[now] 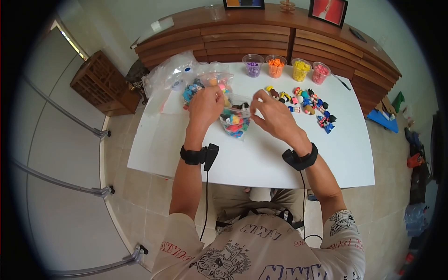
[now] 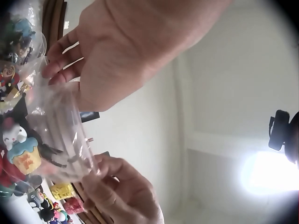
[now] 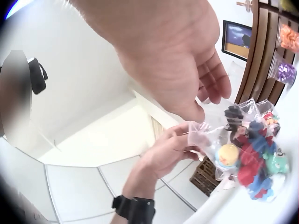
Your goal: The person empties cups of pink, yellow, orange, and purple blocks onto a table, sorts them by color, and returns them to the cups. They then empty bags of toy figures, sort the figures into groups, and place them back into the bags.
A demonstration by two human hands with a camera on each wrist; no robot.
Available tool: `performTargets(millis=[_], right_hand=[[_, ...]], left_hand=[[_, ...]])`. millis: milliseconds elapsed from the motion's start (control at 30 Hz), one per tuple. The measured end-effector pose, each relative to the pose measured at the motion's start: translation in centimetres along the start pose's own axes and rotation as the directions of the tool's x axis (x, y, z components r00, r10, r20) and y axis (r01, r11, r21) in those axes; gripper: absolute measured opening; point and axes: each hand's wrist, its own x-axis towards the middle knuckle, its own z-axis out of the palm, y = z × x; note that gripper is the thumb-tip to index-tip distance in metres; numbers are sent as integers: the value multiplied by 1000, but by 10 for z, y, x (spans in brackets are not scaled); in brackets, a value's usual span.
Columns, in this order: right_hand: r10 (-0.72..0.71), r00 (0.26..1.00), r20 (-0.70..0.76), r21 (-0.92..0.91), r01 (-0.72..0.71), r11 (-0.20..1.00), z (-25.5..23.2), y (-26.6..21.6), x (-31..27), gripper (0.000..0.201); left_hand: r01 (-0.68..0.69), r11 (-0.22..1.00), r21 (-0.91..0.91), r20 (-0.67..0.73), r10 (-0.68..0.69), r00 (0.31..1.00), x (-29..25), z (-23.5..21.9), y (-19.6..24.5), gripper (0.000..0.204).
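A clear plastic zip bag [image 1: 235,125] filled with small colourful rubber figures hangs upright over the white table, between my two hands. My left hand [image 1: 206,105] pinches one end of its mouth, while my right hand [image 1: 275,114] pinches the opposite end. In the left wrist view the bag's upper edge is stretched between the hands, and a cupcake-shaped figure [image 2: 24,156] shows through the plastic. Red and blue pieces [image 3: 251,163] fill its lower part in the right wrist view. Behind my left hand lies another bag of figures [image 1: 219,80].
Loose figures [image 1: 310,101] lie spread on the table [image 1: 289,158] at the right. Along the back stand plastic cups of purple [image 1: 253,69], orange [image 1: 276,67], yellow [image 1: 300,71] and pink pieces [image 1: 320,73]. A large clear plastic bag [image 1: 170,70] sits at the back left.
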Motion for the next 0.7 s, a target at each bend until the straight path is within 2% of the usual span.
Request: performTargets(millis=[33, 100, 133, 200, 267, 333, 400, 433, 500, 633, 700], right_hand=[[1, 1000, -6, -5, -1, 1000, -2, 0, -3, 9], [104, 993, -47, -40, -106, 994, -6, -1, -9, 10], [109, 993, -46, -39, -111, 993, -8, -2, -9, 10], [102, 992, -80, 92, -94, 991, -12, -5, -5, 12], [51, 994, -102, 36, -48, 998, -2, 4, 3, 13], [-5, 992, -126, -21, 2, 1000, 5, 9, 16, 15], [86, 995, 44, -124, -80, 989, 8, 10, 29, 21], [85, 995, 41, -124, -80, 989, 10, 16, 34, 21], [169, 930, 327, -183, -113, 977, 15, 24, 43, 22], [73, 952, 296, -64, -56, 996, 19, 40, 43, 24], [114, 965, 234, 104, -142, 984, 23, 44, 52, 23]], left_hand=[[73, 997, 6, 129, -73, 989, 5, -3, 4, 9], [70, 997, -34, 113, -66, 991, 6, 0, 10, 10], [77, 995, -70, 102, -70, 992, 4, 1, 12, 10], [94, 994, -63, 121, -86, 989, 5, 1, 17, 10], [111, 992, -54, 133, -103, 986, 4, 2, 19, 11], [53, 998, -45, 110, -48, 993, 5, 4, 18, 10], [44, 998, -38, 107, -40, 994, 5, 7, 15, 9], [39, 999, -33, 101, -36, 994, 5, 8, 15, 9], [44, 999, -19, 91, -42, 995, 2, 7, 14, 9], [80, 996, -26, 77, -78, 994, 0, 1, 10, 9], [90, 995, -34, 81, -87, 993, -2, -1, 11, 8]])
